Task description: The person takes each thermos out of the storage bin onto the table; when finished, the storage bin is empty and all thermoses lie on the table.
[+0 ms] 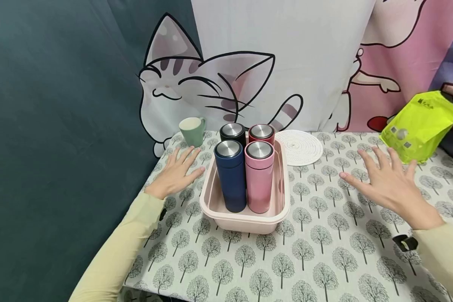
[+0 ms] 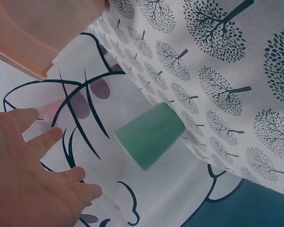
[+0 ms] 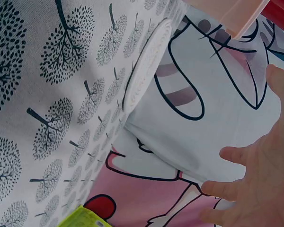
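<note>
In the head view a pale pink basin (image 1: 245,224) stands mid-table. Upright inside it are a navy thermos bottle (image 1: 230,180) and a pink one (image 1: 259,182) in front, with a black thermos bottle (image 1: 233,131) and a red one (image 1: 262,131) behind, partly hidden. My left hand (image 1: 175,173) is spread, fingers apart, left of the basin and just in front of a green mug (image 1: 193,133); it holds nothing. Out to the right, my right hand (image 1: 389,180) is likewise spread and holds nothing, nearest to a lime-green pouch (image 1: 419,126).
A round white woven mat (image 1: 299,147) lies behind the basin to the right. The table wears a tree-print cloth (image 1: 302,251). Behind it hangs a cartoon cat curtain (image 1: 245,33), and a dark green curtain (image 1: 60,126) drops along the left side.
</note>
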`<state>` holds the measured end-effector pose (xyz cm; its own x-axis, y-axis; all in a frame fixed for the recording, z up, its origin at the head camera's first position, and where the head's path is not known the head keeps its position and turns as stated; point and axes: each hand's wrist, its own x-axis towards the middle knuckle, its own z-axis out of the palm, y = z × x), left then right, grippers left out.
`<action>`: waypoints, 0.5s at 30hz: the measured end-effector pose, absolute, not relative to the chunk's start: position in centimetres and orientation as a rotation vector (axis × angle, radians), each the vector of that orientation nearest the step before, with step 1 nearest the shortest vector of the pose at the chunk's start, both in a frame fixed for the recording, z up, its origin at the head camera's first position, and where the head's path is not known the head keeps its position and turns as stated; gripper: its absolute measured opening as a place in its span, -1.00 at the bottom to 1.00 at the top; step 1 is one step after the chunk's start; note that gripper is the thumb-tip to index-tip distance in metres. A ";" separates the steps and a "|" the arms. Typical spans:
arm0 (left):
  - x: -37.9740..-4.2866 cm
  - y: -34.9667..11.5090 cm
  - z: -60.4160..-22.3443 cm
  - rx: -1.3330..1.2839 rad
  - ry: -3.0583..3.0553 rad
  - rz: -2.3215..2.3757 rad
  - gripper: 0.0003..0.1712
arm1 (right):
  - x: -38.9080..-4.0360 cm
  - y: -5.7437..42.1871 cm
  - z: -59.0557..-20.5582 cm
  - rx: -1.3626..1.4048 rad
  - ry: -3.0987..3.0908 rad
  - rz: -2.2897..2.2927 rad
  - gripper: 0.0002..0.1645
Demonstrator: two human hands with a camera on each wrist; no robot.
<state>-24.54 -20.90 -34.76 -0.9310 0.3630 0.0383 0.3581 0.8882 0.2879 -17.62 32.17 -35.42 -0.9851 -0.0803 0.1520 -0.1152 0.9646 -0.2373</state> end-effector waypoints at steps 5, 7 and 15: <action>-24.2 -20.1 -33.9 0.516 2.951 0.624 -0.05 | -17.5 31.7 -35.1 0.165 -2.873 0.504 0.09; -23.8 -19.5 -33.1 0.461 2.876 0.759 -0.02 | -17.2 31.0 -34.8 0.165 -2.792 0.638 0.05; -22.2 -17.4 -31.2 0.304 2.443 1.259 -0.30 | -16.2 24.4 -33.1 0.280 -2.502 1.194 -0.26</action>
